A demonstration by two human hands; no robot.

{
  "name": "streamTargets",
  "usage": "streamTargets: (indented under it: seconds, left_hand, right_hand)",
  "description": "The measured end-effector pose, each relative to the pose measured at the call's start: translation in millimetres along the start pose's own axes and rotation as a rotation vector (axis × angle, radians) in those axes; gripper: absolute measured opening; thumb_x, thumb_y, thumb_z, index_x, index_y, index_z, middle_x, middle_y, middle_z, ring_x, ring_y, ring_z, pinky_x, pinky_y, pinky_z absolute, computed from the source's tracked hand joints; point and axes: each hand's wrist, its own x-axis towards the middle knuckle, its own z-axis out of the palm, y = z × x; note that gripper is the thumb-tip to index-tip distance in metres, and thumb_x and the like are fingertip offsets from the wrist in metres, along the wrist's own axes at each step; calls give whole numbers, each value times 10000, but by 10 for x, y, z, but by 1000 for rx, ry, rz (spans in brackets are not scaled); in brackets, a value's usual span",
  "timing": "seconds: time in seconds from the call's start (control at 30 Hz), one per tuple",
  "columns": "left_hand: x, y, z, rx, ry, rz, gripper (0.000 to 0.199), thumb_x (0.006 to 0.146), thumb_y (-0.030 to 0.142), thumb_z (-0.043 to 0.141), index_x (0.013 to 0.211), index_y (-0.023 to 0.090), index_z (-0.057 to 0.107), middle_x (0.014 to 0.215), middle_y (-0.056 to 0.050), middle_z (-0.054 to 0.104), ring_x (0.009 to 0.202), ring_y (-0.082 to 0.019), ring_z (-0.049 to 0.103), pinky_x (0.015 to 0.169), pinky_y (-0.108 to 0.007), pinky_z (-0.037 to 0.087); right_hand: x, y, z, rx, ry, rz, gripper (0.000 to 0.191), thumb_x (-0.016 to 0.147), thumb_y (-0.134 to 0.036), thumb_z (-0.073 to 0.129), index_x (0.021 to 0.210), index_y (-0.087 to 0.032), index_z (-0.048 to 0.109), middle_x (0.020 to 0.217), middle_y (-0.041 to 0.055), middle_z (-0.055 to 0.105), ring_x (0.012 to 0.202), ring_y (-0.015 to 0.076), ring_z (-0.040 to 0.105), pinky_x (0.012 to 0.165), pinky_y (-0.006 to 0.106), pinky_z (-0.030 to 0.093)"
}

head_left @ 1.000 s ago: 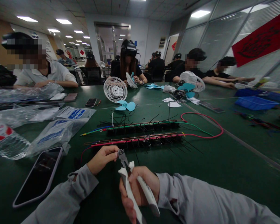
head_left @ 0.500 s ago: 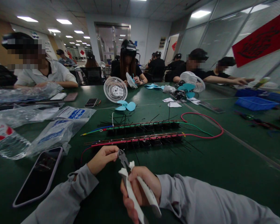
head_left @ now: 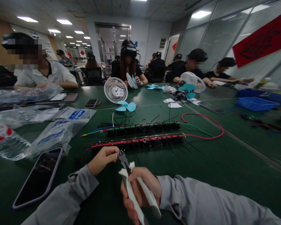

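Note:
My right hand (head_left: 142, 187) is wrapped round the white handles of a pair of diagonal cutters (head_left: 124, 160), whose metal jaws point up and to the left. At the tip of those jaws, the fingers of my left hand (head_left: 103, 158) are pinched together; what they hold, if anything, is too small to make out. Just beyond both hands lies a long black strip with a red wire (head_left: 140, 139) along it. Behind it runs a second strip with a green wire (head_left: 142, 125). Thin black cable-tie tails stick out from both.
To my left are a phone (head_left: 39, 176), a water bottle (head_left: 8, 142) and plastic bags (head_left: 61, 128). A white fan grille (head_left: 115, 90) and blue fan blades (head_left: 125, 106) stand farther back. Blue trays (head_left: 256, 104) sit at the right. Several people work around the green table (head_left: 224, 175).
My hands and the cutters hold almost still. At the far right, a co-worker's outstretched arm has drawn back from the blue trays.

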Motion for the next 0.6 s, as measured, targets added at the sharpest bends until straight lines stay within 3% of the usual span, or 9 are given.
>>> streamTargets:
  seconds: [0.2,0.27,0.37,0.5,0.6]
  left_hand:
    - [5,25,16,18,-8,4,239,793,339,620,704,117,609,612,18,493,569,-100,408,555,-221,306]
    - [6,31,19,24,-10,9,233,800,331,613,703,120,604,616,18,493,575,-101,413,560,-221,305]
    - [7,34,19,29,-12,11,232,806,326,607,695,123,596,623,16,497,583,-102,420,564,-221,306]
    - [7,42,21,28,-14,14,232,805,328,607,699,121,597,624,14,497,588,-103,423,564,-220,307]
    - [7,58,29,33,-10,8,244,799,338,609,690,120,593,621,13,496,594,-107,428,564,-220,310]
  right_hand:
    - [59,-12,-18,-17,-34,37,452,623,-427,360,841,-82,555,758,162,628,685,286,616,637,437,433]
    - [71,-28,31,-44,17,33,520,588,-408,358,869,-32,581,803,186,631,743,257,612,689,375,422]
    - [61,-64,102,-35,105,-5,601,566,-371,350,922,47,595,790,167,619,690,161,573,630,254,375]
    - [41,-92,103,-37,96,55,655,556,-344,343,1008,74,567,790,161,611,573,122,521,499,236,296]
    - [46,-84,74,-33,50,67,687,547,-343,331,1059,64,544,857,181,620,564,130,527,501,243,317]
